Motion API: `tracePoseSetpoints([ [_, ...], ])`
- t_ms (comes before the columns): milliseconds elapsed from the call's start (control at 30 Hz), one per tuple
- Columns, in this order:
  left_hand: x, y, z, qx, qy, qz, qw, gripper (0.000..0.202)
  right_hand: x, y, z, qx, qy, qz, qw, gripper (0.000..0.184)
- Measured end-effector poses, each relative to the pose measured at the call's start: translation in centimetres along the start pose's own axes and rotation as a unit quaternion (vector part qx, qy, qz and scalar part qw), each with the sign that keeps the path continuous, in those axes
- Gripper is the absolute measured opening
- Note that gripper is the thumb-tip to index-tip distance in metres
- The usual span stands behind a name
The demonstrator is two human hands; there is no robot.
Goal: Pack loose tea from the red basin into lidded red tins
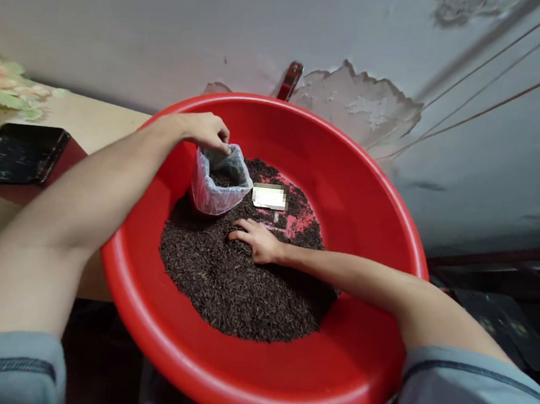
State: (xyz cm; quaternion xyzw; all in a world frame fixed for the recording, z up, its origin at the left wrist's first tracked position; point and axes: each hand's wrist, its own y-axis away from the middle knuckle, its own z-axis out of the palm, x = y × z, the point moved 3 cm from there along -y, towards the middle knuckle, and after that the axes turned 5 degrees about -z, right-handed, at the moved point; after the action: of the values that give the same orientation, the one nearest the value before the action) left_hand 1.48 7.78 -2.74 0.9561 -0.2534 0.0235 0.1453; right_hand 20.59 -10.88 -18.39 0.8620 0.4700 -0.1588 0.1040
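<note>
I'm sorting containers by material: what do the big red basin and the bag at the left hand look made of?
Red basin: probably plastic, smooth and fairly glossy, judging by its even colour and the highlights along its thick rim.
Bag: likely thin plastic film, since its sides look translucent and wrinkled.

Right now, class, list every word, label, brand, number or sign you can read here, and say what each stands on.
No text can be read.
White patch inside the red tub: blanked out, nothing legible.
Black-topped box: pale marks, too unclear to read.
Plastic bag: no lettering visible.
</note>
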Motion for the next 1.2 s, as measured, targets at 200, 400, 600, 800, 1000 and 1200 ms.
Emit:
tracePoseSetpoints([
  [200, -0.1, 0.3, -0.4, 0.015, 0.037, -0.035, 0.999, 0.076, 0.4, 1.1, -3.7, 0.123, -0.127, 0.048, 0.983, 0.059],
  [400, -1.6, -0.9, -0.2, 0.018, 0.103, -0.092, 0.99, 0.081, -0.9, 0.4, -11.6, 0.32, -0.32, 0.077, 0.888, 0.051],
  [600, -2.1, 0.0, -0.4, 0.045, 0.162, -0.114, 0.979, 0.078, -1.6, -7.0, -16.3, 0.435, -0.352, 0.035, 0.828, 0.06],
  [800, -2.1, 0.7, -0.9, 0.083, 0.19, -0.121, 0.971, 0.071, 0.0, -12.3, -14.9, 0.413, -0.375, 0.024, 0.83, 0.065],
  [1000, -1.7, 1.0, -1.0, 0.072, 0.168, -0.117, 0.976, 0.066, -1.0, -11.9, -15.1, 0.382, -0.368, -0.009, 0.848, 0.053],
  [1200, -1.9, 0.5, -0.8, 0.08, 0.15, -0.112, 0.979, 0.06, -2.4, -10.3, -17.1, 0.349, -0.25, 0.011, 0.903, 0.034],
])
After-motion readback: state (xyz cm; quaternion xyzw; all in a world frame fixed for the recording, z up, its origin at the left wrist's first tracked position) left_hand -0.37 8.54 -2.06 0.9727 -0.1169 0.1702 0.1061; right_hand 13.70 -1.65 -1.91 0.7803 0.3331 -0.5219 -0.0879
